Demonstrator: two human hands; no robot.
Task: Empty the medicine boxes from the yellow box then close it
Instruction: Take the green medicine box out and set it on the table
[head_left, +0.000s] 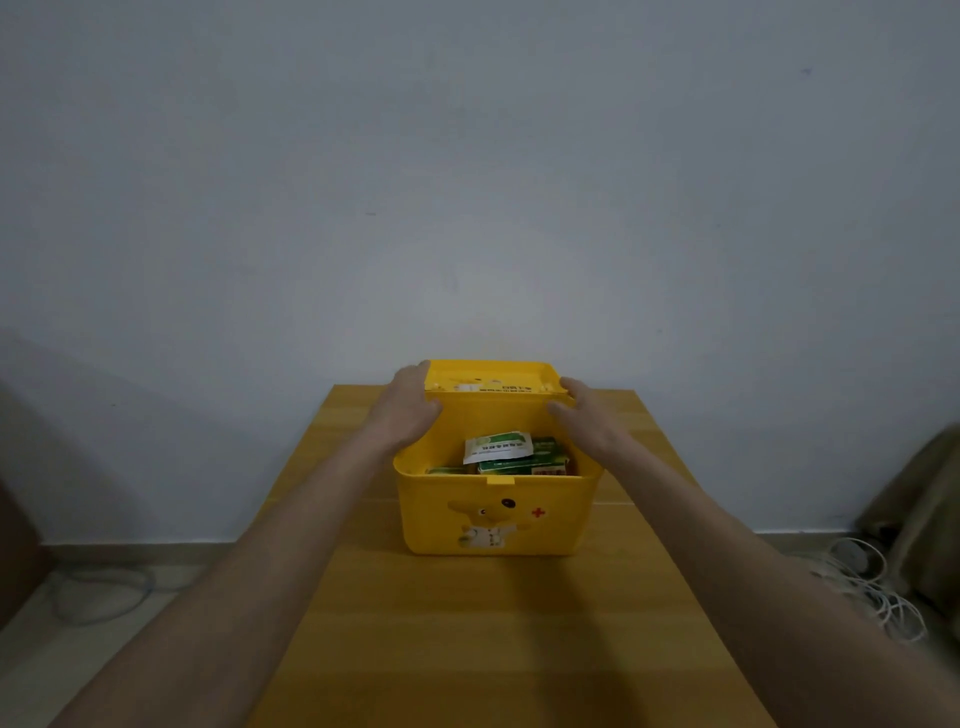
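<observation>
Both hands are gripping the raised lid (491, 382) of the yellow box (498, 512): the left hand (408, 410) is wrapping its fingers over the lid's left corner, and the right hand (589, 415) is curling around the lid's right corner, thumb reaching in along the lid's lower edge. Each grip is closed on the lid, which is tilting back at the far side of the box, leaving the box open. The yellow box is sitting on the wooden worktop (493, 649), near its far end and close to the pale wall (467, 182), with a cartoon figure and a small red cross showing on its near face. Inside, the medicine boxes (519, 457) are lying piled together, green and white, with a white packet (497, 446) resting on top. White cables (878, 592) are lying tangled on the floor to the right.
</observation>
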